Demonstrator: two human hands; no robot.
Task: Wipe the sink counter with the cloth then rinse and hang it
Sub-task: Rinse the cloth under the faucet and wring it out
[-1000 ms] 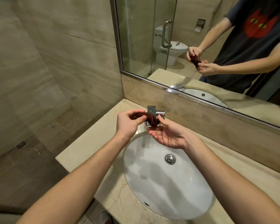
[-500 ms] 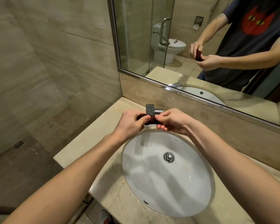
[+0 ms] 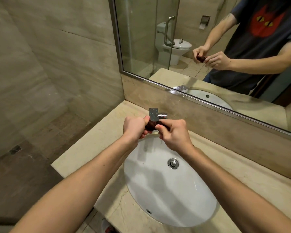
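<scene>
Cloth point(image 3: 151, 125) between left grip point(image 3: 135, 127) and right grip point(image 3: 173, 134)

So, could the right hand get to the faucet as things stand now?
Probably yes: the faucet stands just beyond the right hand with nothing between, but its fingers pinch the cloth, also gripped by the left hand.

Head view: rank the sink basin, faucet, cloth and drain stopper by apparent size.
1. sink basin
2. faucet and cloth: they look alike; the cloth is bunched and partly hidden, so these are unranked
3. drain stopper
</scene>
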